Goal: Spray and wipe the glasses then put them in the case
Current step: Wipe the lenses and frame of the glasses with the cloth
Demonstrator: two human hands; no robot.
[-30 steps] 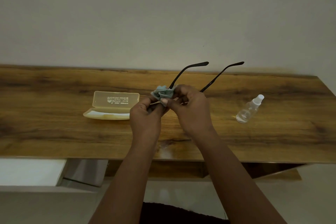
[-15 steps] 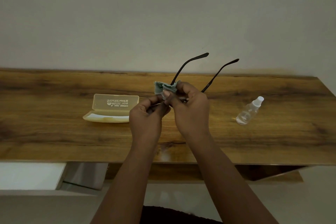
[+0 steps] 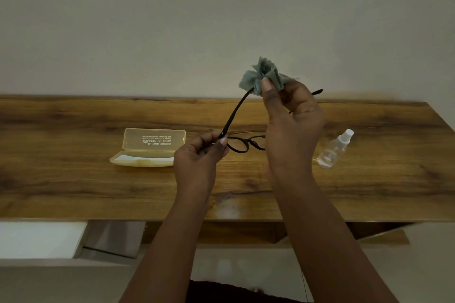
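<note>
The glasses [image 3: 242,144] hang above the wooden table [image 3: 73,179], where I see my left hand [image 3: 197,157] pinching the frame by its left hinge while my right hand [image 3: 290,118] pinches the grey-green cloth [image 3: 261,75] around the far end of the left temple arm (the other temple tip pokes out behind that hand). The yellow case [image 3: 150,146] lies open on the table to the left of my hands, and the clear spray bottle [image 3: 334,149] lies on its side to their right.
</note>
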